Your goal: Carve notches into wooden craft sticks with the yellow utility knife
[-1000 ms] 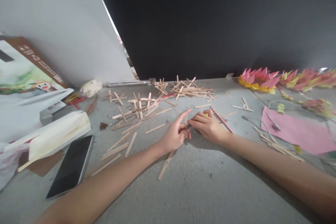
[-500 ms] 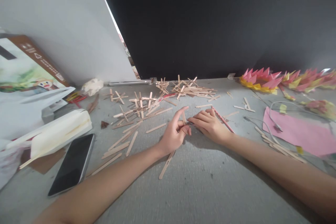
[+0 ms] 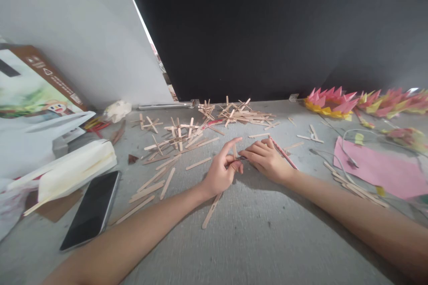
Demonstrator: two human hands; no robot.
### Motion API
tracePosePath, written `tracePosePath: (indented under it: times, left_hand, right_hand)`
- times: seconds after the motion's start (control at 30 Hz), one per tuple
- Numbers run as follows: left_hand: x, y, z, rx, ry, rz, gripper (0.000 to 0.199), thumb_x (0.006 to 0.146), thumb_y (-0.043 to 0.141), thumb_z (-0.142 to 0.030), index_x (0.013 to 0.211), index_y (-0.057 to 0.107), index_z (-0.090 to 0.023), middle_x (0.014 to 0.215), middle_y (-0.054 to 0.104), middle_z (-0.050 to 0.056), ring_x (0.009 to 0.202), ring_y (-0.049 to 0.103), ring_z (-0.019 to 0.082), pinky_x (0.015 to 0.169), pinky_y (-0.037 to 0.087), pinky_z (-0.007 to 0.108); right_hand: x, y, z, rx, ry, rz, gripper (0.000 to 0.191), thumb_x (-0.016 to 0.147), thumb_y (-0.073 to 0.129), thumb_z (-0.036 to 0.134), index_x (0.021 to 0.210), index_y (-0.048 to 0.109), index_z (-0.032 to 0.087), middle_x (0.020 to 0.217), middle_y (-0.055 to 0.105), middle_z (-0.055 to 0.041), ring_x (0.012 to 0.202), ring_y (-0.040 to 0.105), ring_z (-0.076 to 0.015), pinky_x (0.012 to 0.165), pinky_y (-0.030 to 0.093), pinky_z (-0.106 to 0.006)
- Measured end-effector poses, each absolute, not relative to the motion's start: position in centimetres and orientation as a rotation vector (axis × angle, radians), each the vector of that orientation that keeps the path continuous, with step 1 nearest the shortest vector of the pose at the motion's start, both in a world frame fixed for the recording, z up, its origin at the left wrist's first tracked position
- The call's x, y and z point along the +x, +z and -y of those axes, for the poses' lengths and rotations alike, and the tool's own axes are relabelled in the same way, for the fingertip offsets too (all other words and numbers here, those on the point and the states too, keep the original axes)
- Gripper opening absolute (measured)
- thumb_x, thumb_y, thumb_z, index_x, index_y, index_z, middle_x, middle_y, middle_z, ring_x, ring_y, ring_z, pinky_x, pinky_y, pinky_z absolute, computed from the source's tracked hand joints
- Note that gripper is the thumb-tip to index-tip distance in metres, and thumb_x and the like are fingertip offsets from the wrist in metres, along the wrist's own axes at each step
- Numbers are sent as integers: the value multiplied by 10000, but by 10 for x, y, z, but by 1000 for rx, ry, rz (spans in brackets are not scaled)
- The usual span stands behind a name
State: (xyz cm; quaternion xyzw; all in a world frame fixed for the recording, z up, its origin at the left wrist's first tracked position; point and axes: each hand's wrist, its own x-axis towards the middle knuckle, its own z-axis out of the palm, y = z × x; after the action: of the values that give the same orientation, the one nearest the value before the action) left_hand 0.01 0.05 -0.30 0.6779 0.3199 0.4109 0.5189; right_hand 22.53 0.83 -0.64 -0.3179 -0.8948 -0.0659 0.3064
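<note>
My left hand (image 3: 223, 170) is closed, its thumb and curled fingers pinching a wooden craft stick (image 3: 235, 150) that stands up between them, while the index finger points outward. Touching the same spot are the fingertips of my right hand (image 3: 265, 159), bent down close together over a small dark thing I cannot make out. A red-and-white patterned pencil-like rod (image 3: 283, 152) lies against the far side of my right hand. Below my left wrist another craft stick (image 3: 211, 213) with a small slot in it rests on the grey surface.
Beyond my hands lies a pile of craft sticks (image 3: 247, 115), some joined into crosses. More loose sticks (image 3: 147, 191) lie at left beside a phone (image 3: 92, 211). To the right are pink paper (image 3: 377, 164), a cable (image 3: 347, 158) and folded-paper pieces (image 3: 331, 103). A black panel (image 3: 274, 31) rises behind.
Almost nothing differs. Both hands keep their place and grip, with only a very slight shift of the left fingers and of the whole view.
</note>
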Motion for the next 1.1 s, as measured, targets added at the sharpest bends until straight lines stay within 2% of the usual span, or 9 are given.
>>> tracePosePath:
  times: [0.13,0.27,0.43,0.73,0.97,1.1]
  left_hand:
    - [-1,-4,-2,1648,895,-755,619,1021,576,-228,1614,398,-209,718,664,-4,632,578,130,638,431,241]
    - [0,-2,-1,1643,896,-740,585,1021,594,-250,1584,437,-215,726,675,8,659,605,143,654,440,252]
    - [0,-2,2,1583,1021,-756,599,1038,611,-341,1581,409,-191,711,679,8,652,602,145,662,458,254]
    - [0,-2,-2,1636,842,-748,631,1044,579,-288,1640,381,-233,715,658,-8,567,510,105,598,412,231]
    - [-2,-3,-1,1546,1001,-749,659,1046,621,-400,1636,373,-245,747,685,2,542,476,98,578,405,230]
    - [-2,-3,-2,1553,965,-743,692,1046,621,-387,1659,332,-244,734,667,-9,537,461,96,572,399,226]
  right_hand:
    - [225,-8,-7,-810,-175,2380,238,1107,494,162,1253,674,213,1007,753,-51,940,628,-203,878,350,-389]
    - [225,-8,-6,-804,-192,2388,250,1092,509,150,1244,693,225,993,749,-47,920,640,-200,873,350,-391]
    - [225,-5,-6,-851,-208,2356,244,1102,516,176,1282,673,226,1029,761,-55,956,637,-209,860,337,-389]
    - [225,-7,-8,-798,-144,2378,228,1110,485,178,1203,688,226,980,747,-45,895,611,-198,864,351,-386]
    - [224,-3,-7,-853,-144,2332,248,1103,512,183,1282,676,234,1035,763,-60,948,636,-209,867,355,-387]
    - [223,-3,-7,-836,-147,2328,231,1113,510,200,1277,672,221,1015,759,-59,930,628,-211,860,358,-386]
